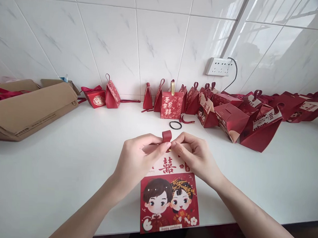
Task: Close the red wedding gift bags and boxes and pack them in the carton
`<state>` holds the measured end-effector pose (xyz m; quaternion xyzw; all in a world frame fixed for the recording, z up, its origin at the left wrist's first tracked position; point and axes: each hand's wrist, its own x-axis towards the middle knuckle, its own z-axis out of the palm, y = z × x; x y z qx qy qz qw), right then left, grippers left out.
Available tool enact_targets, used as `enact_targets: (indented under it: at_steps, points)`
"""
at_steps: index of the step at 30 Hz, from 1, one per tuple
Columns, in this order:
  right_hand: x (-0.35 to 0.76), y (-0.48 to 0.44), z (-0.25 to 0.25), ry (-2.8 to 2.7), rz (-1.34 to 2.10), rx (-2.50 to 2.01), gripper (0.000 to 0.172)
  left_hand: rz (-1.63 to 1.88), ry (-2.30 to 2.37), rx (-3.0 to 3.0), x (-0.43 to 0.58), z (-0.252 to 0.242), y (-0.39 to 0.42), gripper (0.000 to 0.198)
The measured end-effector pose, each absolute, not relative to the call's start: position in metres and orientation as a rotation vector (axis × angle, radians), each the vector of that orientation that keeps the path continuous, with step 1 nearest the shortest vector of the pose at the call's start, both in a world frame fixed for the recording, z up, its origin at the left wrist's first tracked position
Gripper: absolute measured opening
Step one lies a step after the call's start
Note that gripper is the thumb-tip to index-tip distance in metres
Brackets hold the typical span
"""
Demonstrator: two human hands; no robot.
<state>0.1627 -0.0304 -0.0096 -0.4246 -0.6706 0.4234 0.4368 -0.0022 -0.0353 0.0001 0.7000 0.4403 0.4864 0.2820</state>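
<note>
A red and white box (pixel 170 200) with two cartoon figures and the words "happy wedding" stands at the table's front edge. From its top rises a looped red ribbon (pixel 167 136), with a small gold-coloured ring at its base. My left hand (pixel 141 162) pinches the ribbon between thumb and fingers. On the other side my right hand (pixel 195 157) is closed at the top of the box, thumb and index finger pressed together beside the ribbon; what lies between them is too small to tell. Just beyond the hands lies a black ring (pixel 175 125).
Brown cardboard (pixel 35 106) holding red ribbons lies at the left. Small red boxes (pixel 171 105) stand along the tiled wall, and a heap of larger ones (pixel 264 129) fills the right back. A white power strip (pixel 219 67) hangs on the wall.
</note>
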Motion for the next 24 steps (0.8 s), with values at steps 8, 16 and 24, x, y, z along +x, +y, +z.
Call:
enact_targets:
  at_steps: [8, 16, 24]
  points:
    - [0.167, -0.027, -0.013, -1.595, 1.355, -0.762, 0.032, 1.153, 1.052, 1.726, -0.011, 0.002, -0.021, 0.018]
    - [0.164, -0.031, -0.015, -1.657, 1.415, -0.683, 0.035, 1.13, 1.038, 1.718, -0.014, 0.005, -0.018, 0.018]
    - [0.171, -0.008, -0.022, -1.413, 1.664, -0.702, 0.043, 1.497, 0.872, 1.088, -0.021, -0.009, 0.001, 0.037]
